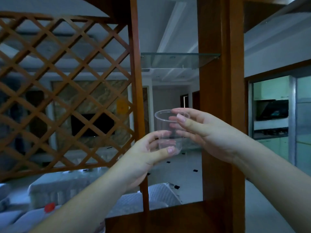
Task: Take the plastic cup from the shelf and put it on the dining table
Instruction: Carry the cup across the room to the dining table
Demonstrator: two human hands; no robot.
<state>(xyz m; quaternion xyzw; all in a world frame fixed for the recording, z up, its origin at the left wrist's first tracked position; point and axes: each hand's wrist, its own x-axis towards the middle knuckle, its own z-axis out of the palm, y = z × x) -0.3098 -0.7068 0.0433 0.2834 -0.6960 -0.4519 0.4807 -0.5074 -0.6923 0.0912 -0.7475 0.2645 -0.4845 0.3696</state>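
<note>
A clear plastic cup (pixel 164 125) is upright in the air in front of the wooden shelf unit, between its two posts. My left hand (pixel 144 157) grips the cup's base, thumb in front and fingers behind. My right hand (pixel 202 132) pinches the cup's rim, thumb outside and fingertips over the edge. A glass shelf (pixel 178 60) spans the opening above the cup, with nothing on it. No dining table is in view.
A wooden lattice panel (pixel 64 84) fills the left. A thin wooden post (pixel 136 81) and a wide wooden post (pixel 220 91) frame the opening. A sofa (pixel 58 190) lies beyond the divider, and the kitchen (pixel 272 115) shows at right.
</note>
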